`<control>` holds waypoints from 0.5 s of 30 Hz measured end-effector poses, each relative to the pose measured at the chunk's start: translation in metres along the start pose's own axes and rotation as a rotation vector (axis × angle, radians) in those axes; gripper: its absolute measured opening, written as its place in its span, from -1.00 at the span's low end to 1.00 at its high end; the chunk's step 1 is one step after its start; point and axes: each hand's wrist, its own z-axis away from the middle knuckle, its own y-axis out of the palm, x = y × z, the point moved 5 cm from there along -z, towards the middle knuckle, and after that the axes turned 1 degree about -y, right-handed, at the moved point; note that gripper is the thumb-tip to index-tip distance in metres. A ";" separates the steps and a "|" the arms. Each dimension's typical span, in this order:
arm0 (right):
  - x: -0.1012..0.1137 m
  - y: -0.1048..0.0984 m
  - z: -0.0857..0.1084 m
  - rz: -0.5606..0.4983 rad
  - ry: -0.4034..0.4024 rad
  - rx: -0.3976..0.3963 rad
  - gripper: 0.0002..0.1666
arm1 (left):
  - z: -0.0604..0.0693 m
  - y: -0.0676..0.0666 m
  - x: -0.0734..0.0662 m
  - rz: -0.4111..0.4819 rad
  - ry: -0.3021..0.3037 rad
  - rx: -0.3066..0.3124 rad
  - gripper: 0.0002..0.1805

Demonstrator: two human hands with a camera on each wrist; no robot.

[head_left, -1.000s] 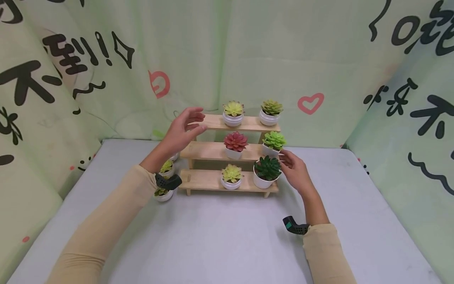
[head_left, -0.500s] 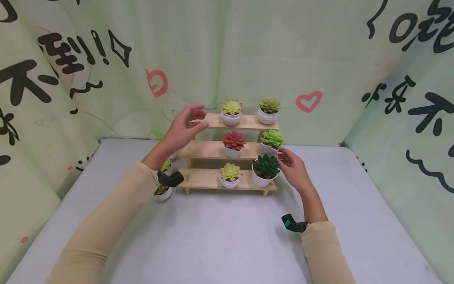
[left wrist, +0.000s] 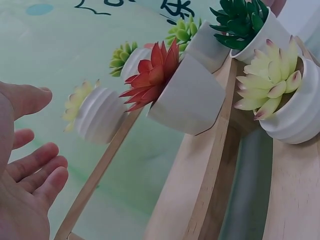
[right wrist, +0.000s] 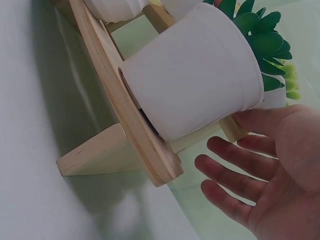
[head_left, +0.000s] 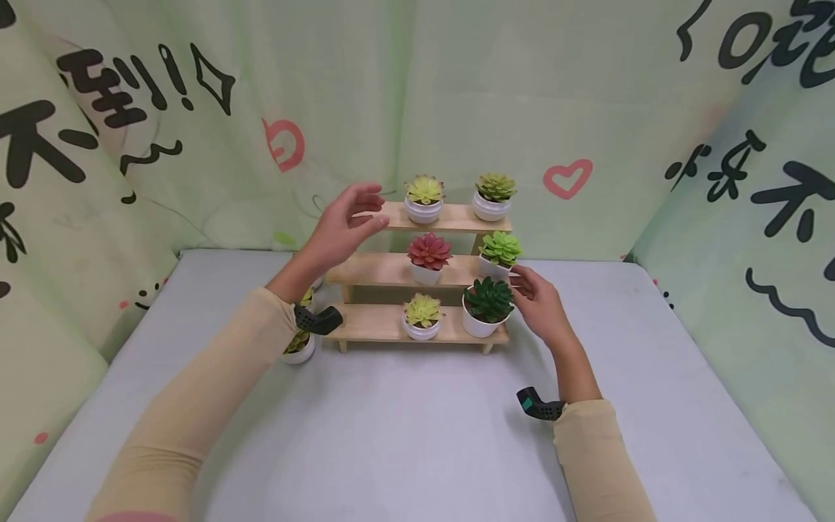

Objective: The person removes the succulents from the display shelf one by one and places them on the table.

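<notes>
A three-tier wooden stand [head_left: 378,270] holds potted succulents. My left hand [head_left: 341,230] hovers at the left part of its top tier, fingers loosely bent and holding nothing. Nearest to it in the left wrist view is a pale yellow succulent [left wrist: 97,115]. My right hand [head_left: 543,303] is at the stand's right end, beside the dark green succulent [head_left: 488,307] and the bright green one [head_left: 499,251]. In the right wrist view its thumb is close to the dark green plant's white pot [right wrist: 195,75]; whether they touch, I cannot tell. A red succulent [head_left: 428,252] sits mid-tier.
On the lowest tier is a yellow succulent [head_left: 422,316]; an olive-green one [head_left: 494,194] stands on top at right. More potted succulents [head_left: 298,348] stand on the white table [head_left: 391,428] left of the stand, partly hidden by my left arm. A printed curtain [head_left: 483,94] hangs behind.
The head view has shifted slightly, so the stand appears a little higher. My left hand has edged slightly right along the top tier; my right hand stays at the stand's right end.
</notes>
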 end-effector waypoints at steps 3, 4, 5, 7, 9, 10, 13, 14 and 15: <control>-0.002 0.001 -0.001 -0.009 0.002 0.000 -0.36 | -0.001 0.001 0.000 -0.001 0.000 0.005 -0.43; -0.003 0.002 -0.001 -0.011 0.002 0.000 -0.36 | -0.001 0.001 0.000 -0.002 -0.001 0.007 -0.42; -0.004 0.002 -0.001 -0.013 0.004 0.000 -0.37 | -0.002 0.002 -0.001 -0.005 -0.002 0.008 -0.42; -0.004 0.003 -0.001 -0.012 0.003 0.000 -0.37 | -0.003 0.003 -0.001 -0.013 -0.004 0.011 -0.42; -0.003 0.002 -0.001 -0.008 -0.002 -0.002 -0.36 | -0.004 0.004 -0.001 -0.009 -0.001 0.012 -0.42; -0.002 0.002 -0.001 -0.005 -0.003 -0.003 -0.36 | -0.005 0.004 -0.001 -0.007 0.001 0.012 -0.41; 0.000 0.001 0.000 -0.004 -0.012 -0.002 -0.37 | -0.007 0.006 -0.002 -0.001 0.010 0.014 -0.42; 0.001 0.001 0.000 -0.005 -0.011 -0.002 -0.37 | -0.007 0.006 -0.003 0.001 0.011 0.014 -0.42; 0.001 0.001 0.000 -0.007 -0.012 0.000 -0.37 | -0.008 0.007 -0.003 -0.001 0.008 0.014 -0.42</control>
